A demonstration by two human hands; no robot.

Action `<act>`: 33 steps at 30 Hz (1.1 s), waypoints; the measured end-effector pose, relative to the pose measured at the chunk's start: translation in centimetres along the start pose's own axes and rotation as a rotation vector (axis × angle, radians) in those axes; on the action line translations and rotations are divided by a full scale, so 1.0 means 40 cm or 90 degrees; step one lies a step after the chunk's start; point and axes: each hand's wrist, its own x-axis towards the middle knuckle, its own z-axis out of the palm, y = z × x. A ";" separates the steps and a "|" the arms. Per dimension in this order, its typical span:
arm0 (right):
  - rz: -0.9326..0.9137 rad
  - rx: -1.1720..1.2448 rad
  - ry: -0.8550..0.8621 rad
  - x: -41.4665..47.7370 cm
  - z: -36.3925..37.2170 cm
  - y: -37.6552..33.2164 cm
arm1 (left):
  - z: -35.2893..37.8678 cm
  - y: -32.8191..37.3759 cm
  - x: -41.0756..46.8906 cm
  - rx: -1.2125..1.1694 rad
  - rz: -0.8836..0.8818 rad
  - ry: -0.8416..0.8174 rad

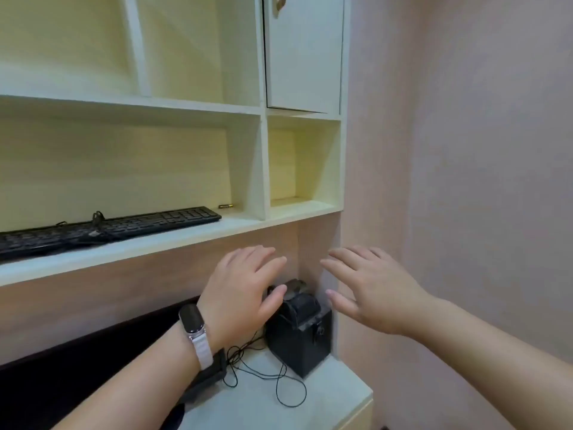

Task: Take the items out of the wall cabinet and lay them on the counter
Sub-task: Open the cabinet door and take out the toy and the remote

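A small black box-shaped device [299,333] stands on the pale counter [335,395] in the corner, its thin black cable [279,377] looped beside it. My left hand [245,290], with a smart band on the wrist, hovers at the device's upper left; the thumb is touching or almost touching its top. My right hand [369,290] is held above its right side, fingers spread, clear of it. Neither hand holds anything. On the lowest shelf of the wall cabinet [263,169] lies a black keyboard [111,228], and behind it a small battery [225,206].
A dark monitor [77,377] stands on the counter at the left. The cabinet's small right cubby [297,169] holds nothing, and a closed door [305,51] sits above it. A pinkish wall [465,150] closes off the right side.
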 end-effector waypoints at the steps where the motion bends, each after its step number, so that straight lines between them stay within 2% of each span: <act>1: -0.005 -0.005 0.006 0.031 0.007 -0.002 | 0.000 -0.031 0.018 -0.007 0.005 0.000; 12: 0.007 -0.094 0.066 0.342 -0.008 0.071 | -0.007 -0.243 0.262 0.027 0.059 0.140; 20: -0.031 -0.133 0.104 0.534 -0.059 0.193 | -0.020 -0.295 0.457 0.100 0.081 0.216; 24: -0.065 -0.141 0.175 0.642 -0.100 0.270 | -0.020 -0.300 0.561 0.148 0.092 0.270; 33: -0.194 -0.151 0.296 0.849 -0.099 0.441 | 0.039 -0.335 0.733 0.287 0.051 0.261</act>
